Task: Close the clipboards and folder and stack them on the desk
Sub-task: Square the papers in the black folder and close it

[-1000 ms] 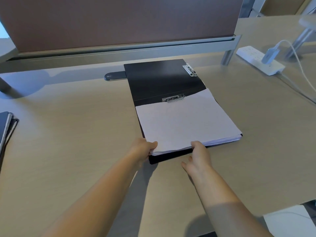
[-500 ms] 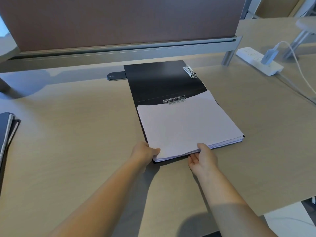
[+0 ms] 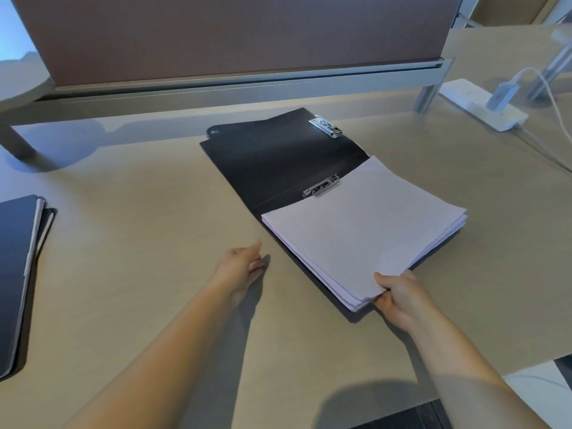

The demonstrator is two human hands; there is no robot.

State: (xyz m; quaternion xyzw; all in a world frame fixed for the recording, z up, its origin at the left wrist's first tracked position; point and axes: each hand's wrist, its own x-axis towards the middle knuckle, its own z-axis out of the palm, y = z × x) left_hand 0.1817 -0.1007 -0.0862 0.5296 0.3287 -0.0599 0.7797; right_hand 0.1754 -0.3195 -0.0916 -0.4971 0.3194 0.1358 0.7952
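Low in the frame, the two forearms reach up from the bottom edge onto the pale tabletop [image 3: 130, 243]. The right hand [image 3: 399, 297] is clamped on the near corner of the paper stack [image 3: 362, 230], thumb on top and fingers under the sheets, right of centre. The left hand [image 3: 240, 264], which a moment ago pinched the same near edge, has let go and now lies flat and empty on the wood, just beside the dark board's left edge, fingers loosely spread. With that, the open clipboard [image 3: 278, 156] has swung clockwise, so its paper end points to the lower right and its open cover runs toward the upper middle of the frame. The silver clip [image 3: 322, 186] still bites the top of the sheets at centre; a second metal clip [image 3: 325, 127] sits at the cover's far corner. This looks like squaring the board up before folding the cover over, which is not yet done. At the far left edge, dark closed folders [image 3: 17, 274] wait, well apart. Beyond, a divider panel [image 3: 241, 29] crosses the top, with a white power strip [image 3: 483, 103] at upper right.
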